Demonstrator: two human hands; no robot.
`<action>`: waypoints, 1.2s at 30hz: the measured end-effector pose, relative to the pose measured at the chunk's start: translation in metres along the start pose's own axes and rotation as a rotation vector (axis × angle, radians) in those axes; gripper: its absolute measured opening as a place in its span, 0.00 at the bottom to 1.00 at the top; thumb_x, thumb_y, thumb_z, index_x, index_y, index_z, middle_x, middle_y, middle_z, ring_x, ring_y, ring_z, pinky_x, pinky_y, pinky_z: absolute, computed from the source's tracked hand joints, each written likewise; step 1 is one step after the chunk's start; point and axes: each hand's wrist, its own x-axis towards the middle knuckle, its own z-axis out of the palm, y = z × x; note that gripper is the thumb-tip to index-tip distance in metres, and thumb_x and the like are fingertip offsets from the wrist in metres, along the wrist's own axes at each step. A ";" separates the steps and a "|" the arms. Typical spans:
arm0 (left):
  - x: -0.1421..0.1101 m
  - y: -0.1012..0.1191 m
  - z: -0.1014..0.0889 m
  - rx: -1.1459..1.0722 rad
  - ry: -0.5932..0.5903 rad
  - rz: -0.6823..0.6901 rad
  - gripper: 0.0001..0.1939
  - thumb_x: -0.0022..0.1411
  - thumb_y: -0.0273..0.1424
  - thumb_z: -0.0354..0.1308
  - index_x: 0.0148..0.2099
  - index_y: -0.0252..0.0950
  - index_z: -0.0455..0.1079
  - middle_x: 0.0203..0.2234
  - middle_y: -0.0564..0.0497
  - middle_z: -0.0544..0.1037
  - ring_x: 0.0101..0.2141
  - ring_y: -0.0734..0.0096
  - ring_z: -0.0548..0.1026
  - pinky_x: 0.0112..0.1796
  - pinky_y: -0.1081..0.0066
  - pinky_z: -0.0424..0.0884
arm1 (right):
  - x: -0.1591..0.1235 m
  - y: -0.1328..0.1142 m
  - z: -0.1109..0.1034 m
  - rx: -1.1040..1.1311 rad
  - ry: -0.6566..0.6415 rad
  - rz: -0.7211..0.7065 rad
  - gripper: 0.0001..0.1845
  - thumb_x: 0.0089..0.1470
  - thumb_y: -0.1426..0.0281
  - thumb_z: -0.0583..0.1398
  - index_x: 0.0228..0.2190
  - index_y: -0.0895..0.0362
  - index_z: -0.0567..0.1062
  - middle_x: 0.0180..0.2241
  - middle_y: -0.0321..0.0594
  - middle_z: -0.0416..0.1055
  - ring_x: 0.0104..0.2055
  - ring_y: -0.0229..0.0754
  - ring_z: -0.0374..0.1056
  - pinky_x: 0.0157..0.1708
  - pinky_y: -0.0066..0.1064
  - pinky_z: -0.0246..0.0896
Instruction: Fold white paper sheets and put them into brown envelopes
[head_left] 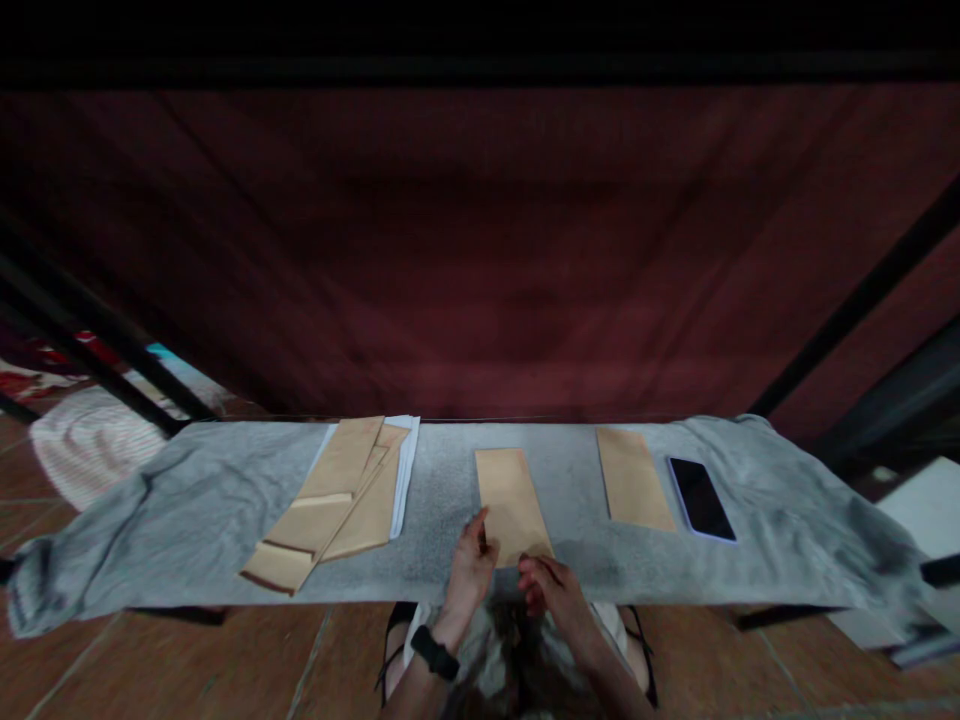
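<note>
A brown paper envelope [513, 500] lies lengthwise in front of me on the grey cloth. My left hand [472, 565] is at its lower left edge, thumb over the paper and fingers along the side, gripping it lightly. Close to the lower right corner is my right hand [555, 592], its fingers loosely bent and apart, with nothing seen in them. Whether its fingertips touch the paper is hard to tell. A dark watch [435, 653] is on my left wrist.
Several overlapping brown envelopes [330, 510] lie on white sheets [406, 475] at the left. To the right are another brown envelope [634, 480] and a phone [702, 498]. The grey cloth [442, 470] covers a narrow bench before a dark red panel [480, 300].
</note>
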 end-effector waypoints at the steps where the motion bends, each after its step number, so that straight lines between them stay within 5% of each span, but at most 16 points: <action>1: 0.001 -0.003 -0.003 0.067 0.009 0.036 0.28 0.53 0.24 0.55 0.58 0.35 0.71 0.39 0.48 0.78 0.37 0.66 0.77 0.42 0.66 0.75 | 0.000 0.002 -0.003 -0.140 0.055 -0.131 0.28 0.61 0.48 0.53 0.41 0.57 0.80 0.37 0.48 0.80 0.38 0.50 0.77 0.40 0.43 0.74; 5: -0.006 -0.009 -0.006 0.326 0.004 0.212 0.28 0.56 0.22 0.50 0.59 0.35 0.71 0.48 0.43 0.77 0.48 0.62 0.76 0.50 0.64 0.73 | 0.000 0.018 -0.012 -0.761 0.138 -0.612 0.24 0.67 0.64 0.49 0.61 0.52 0.68 0.63 0.43 0.67 0.65 0.48 0.61 0.65 0.47 0.55; 9: -0.009 -0.011 0.005 0.667 0.054 0.361 0.26 0.66 0.27 0.47 0.64 0.35 0.66 0.61 0.39 0.69 0.60 0.55 0.68 0.58 0.55 0.66 | 0.000 0.036 -0.014 -1.147 0.178 -0.798 0.30 0.66 0.67 0.53 0.67 0.54 0.59 0.68 0.42 0.57 0.69 0.46 0.53 0.69 0.45 0.45; 14: 0.024 -0.007 0.036 0.900 -0.080 0.514 0.28 0.72 0.39 0.45 0.70 0.34 0.58 0.70 0.39 0.57 0.69 0.52 0.53 0.64 0.50 0.56 | 0.001 0.039 -0.012 -1.205 0.219 -0.832 0.29 0.66 0.67 0.54 0.66 0.56 0.61 0.67 0.46 0.60 0.68 0.48 0.56 0.68 0.46 0.47; 24: 0.104 0.019 0.062 0.965 -0.194 0.466 0.31 0.73 0.40 0.40 0.73 0.36 0.49 0.71 0.43 0.54 0.71 0.50 0.46 0.66 0.40 0.43 | -0.006 0.026 -0.013 -1.208 0.207 -0.869 0.33 0.63 0.72 0.54 0.68 0.56 0.56 0.67 0.47 0.59 0.69 0.50 0.55 0.65 0.50 0.54; 29: 0.108 0.022 0.063 0.947 -0.215 0.499 0.30 0.73 0.41 0.41 0.73 0.38 0.52 0.71 0.44 0.53 0.71 0.47 0.45 0.65 0.36 0.41 | -0.005 0.028 -0.013 -1.161 0.178 -0.842 0.34 0.64 0.72 0.54 0.69 0.55 0.53 0.68 0.47 0.58 0.69 0.51 0.55 0.64 0.52 0.56; 36: 0.073 0.011 0.048 0.901 -0.288 0.643 0.29 0.73 0.40 0.44 0.72 0.39 0.54 0.70 0.48 0.56 0.70 0.57 0.49 0.68 0.47 0.42 | -0.008 0.023 -0.010 -1.100 0.177 -0.795 0.32 0.63 0.71 0.55 0.67 0.55 0.58 0.65 0.44 0.63 0.68 0.49 0.56 0.67 0.50 0.51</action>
